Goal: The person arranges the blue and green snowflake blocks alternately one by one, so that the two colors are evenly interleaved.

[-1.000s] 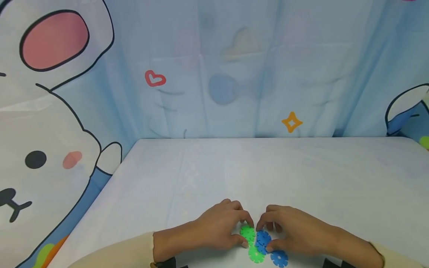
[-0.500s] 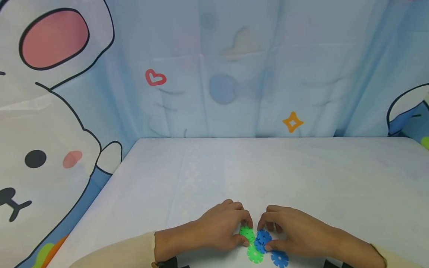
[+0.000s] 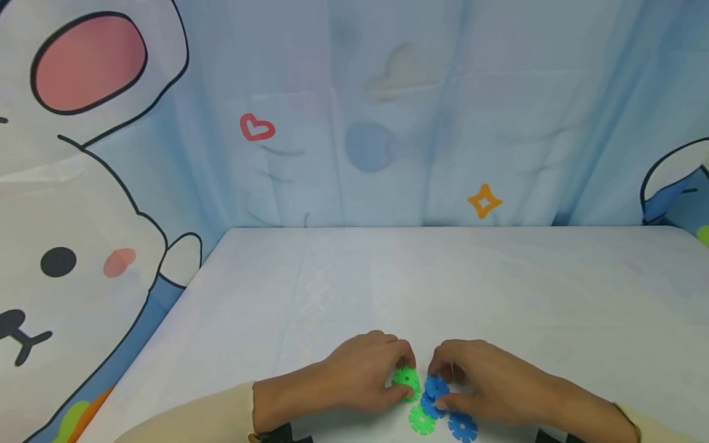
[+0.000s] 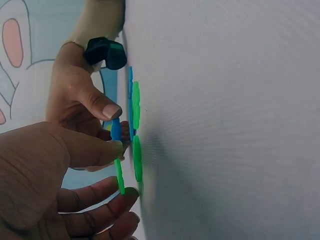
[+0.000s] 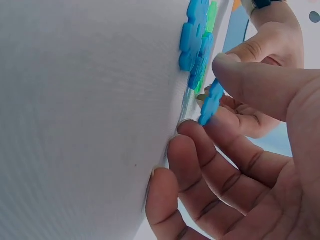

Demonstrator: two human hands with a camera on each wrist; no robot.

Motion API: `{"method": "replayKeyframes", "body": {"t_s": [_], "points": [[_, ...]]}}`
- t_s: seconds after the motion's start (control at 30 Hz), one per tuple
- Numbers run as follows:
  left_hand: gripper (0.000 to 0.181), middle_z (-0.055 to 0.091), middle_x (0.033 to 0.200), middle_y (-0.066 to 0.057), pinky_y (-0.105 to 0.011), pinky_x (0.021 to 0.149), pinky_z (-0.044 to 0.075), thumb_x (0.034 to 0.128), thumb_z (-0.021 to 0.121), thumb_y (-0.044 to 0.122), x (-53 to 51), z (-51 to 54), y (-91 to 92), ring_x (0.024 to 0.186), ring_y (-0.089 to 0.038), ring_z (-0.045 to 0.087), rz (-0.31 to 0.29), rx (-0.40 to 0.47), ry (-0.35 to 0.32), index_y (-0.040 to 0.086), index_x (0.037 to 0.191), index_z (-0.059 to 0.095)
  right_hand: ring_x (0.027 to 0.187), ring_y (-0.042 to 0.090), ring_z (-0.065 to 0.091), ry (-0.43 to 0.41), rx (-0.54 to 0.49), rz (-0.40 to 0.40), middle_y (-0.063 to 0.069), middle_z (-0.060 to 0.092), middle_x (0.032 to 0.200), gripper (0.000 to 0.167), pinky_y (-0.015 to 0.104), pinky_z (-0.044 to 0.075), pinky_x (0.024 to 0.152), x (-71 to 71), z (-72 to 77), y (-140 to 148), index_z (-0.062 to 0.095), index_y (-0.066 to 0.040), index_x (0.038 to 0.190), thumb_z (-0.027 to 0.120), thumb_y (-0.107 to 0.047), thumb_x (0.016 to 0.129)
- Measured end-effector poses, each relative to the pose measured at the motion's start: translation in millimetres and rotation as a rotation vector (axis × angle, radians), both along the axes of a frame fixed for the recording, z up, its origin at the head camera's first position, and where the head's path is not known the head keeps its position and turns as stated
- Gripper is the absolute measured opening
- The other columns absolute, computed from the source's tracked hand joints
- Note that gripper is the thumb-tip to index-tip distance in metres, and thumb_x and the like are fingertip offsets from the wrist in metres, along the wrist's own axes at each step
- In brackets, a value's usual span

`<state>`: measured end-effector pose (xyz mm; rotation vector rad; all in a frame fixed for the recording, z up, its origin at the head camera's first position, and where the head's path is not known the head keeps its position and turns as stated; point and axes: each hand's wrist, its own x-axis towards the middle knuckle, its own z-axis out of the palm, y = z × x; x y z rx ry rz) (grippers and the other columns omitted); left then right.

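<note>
Left hand [image 3: 362,374] is pinching green notched disc [image 3: 406,377], right hand [image 3: 484,376] blue notched disc [image 3: 437,386] at three o'clock, ideally keeping both steady.

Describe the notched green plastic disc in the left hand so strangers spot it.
Over the white table, find the cream-sleeved left hand. It pinches the round, notched green plastic disc. Only this disc is both green and held: the other green discs lie on the table.
</note>
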<state>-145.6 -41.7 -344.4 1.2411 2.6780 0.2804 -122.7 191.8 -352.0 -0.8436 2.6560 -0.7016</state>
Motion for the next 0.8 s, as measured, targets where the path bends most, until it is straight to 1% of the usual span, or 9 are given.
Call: {"method": "replayKeyframes", "body": {"t_s": [0.13, 0.27, 0.47, 0.6, 0.7, 0.8], "points": [[0.026, 0.063, 0.088, 0.016, -0.015, 0.073, 0.044, 0.0894, 0.07, 0.039, -1.5, -0.1, -0.4, 0.084, 0.001, 0.054, 0.011, 0.02, -0.005, 0.024, 0.109, 0.063, 0.078, -0.003, 0.051, 0.007, -0.03, 0.003, -0.022, 0.056, 0.084, 0.027, 0.02, 0.046, 0.069, 0.0, 1.1, -0.6, 0.063, -0.033, 0.102, 0.072, -0.052, 0.084], [0.026, 0.066, 0.086, 0.015, -0.016, 0.07, 0.045, 0.0894, 0.07, 0.04, -3.1, 0.8, -0.8, 0.083, 0.001, 0.057, 0.021, 0.028, -0.02, 0.023, 0.108, 0.065, 0.078, -0.004, 0.051, -0.005, -0.028, 0.001, -0.023, 0.057, 0.085, 0.028, 0.02, 0.046, 0.069, -0.4, 1.5, -2.3, 0.064, -0.032, 0.104, 0.073, -0.049, 0.084], [0.026, 0.063, 0.076, 0.017, -0.015, 0.066, 0.043, 0.0875, 0.073, 0.041, -5.1, 3.8, -1.7, 0.076, 0.003, 0.053, 0.059, 0.017, -0.049, 0.023, 0.106, 0.07, 0.077, -0.004, 0.05, -0.019, -0.003, -0.007, -0.022, 0.055, 0.086, 0.033, 0.02, 0.044, 0.067, -0.7, 1.0, -2.4, 0.066, -0.027, 0.111, 0.073, -0.047, 0.085], [0.028, 0.062, 0.071, 0.018, -0.015, 0.064, 0.042, 0.0858, 0.076, 0.04, -5.7, 4.8, -1.7, 0.074, 0.003, 0.052, 0.064, 0.018, -0.049, 0.021, 0.106, 0.073, 0.076, -0.003, 0.049, -0.023, 0.016, -0.028, -0.022, 0.055, 0.084, 0.035, 0.019, 0.043, 0.066, -1.5, 1.2, -2.9, 0.068, -0.025, 0.112, 0.074, -0.046, 0.085], [0.03, 0.064, 0.073, 0.018, -0.016, 0.066, 0.042, 0.084, 0.077, 0.04, -6.9, 5.2, -1.3, 0.075, 0.003, 0.052, 0.062, 0.024, -0.036, 0.022, 0.107, 0.074, 0.075, -0.003, 0.049, -0.027, 0.024, -0.039, -0.022, 0.055, 0.083, 0.036, 0.019, 0.043, 0.065, -2.5, 1.6, -3.6, 0.069, -0.024, 0.111, 0.075, -0.047, 0.084], [0.031, 0.071, 0.081, 0.017, -0.015, 0.071, 0.046, 0.0833, 0.078, 0.039, -9.8, 5.2, -1.2, 0.08, 0.004, 0.058, 0.049, 0.038, -0.024, 0.021, 0.107, 0.075, 0.074, -0.003, 0.049, -0.009, 0.012, -0.029, -0.022, 0.055, 0.082, 0.037, 0.019, 0.044, 0.064, -3.4, 2.3, -3.0, 0.069, -0.024, 0.111, 0.074, -0.049, 0.084]]}}
